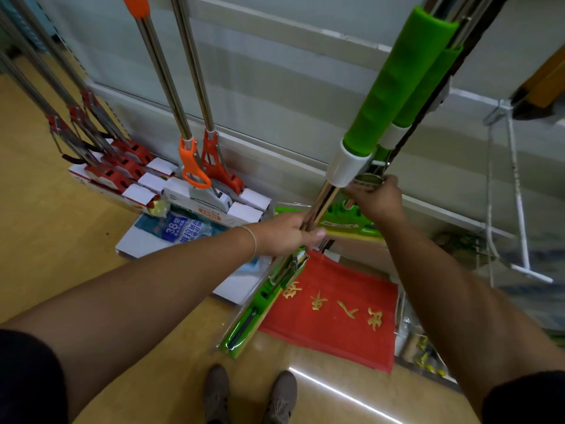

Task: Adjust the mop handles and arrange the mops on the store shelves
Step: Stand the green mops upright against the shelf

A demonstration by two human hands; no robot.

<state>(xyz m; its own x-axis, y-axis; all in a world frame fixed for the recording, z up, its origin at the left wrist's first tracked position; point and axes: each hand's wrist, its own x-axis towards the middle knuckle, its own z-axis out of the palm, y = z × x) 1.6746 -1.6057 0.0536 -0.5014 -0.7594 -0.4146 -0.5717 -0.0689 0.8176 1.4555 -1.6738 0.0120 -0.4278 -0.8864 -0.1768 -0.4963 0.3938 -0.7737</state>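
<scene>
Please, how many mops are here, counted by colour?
Red mops: 3
Orange mops: 2
Green mops: 2
Total: 7

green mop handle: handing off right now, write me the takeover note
The left hand grips the steel pole of the green mop, low down. The right hand grips the metal lever just under the white collar. The mop head rests on the floor beside the red mat. The orange mops and red mops lean on the wall. Left to do: finish the handle adjustment, then stand this mop with them.
</scene>
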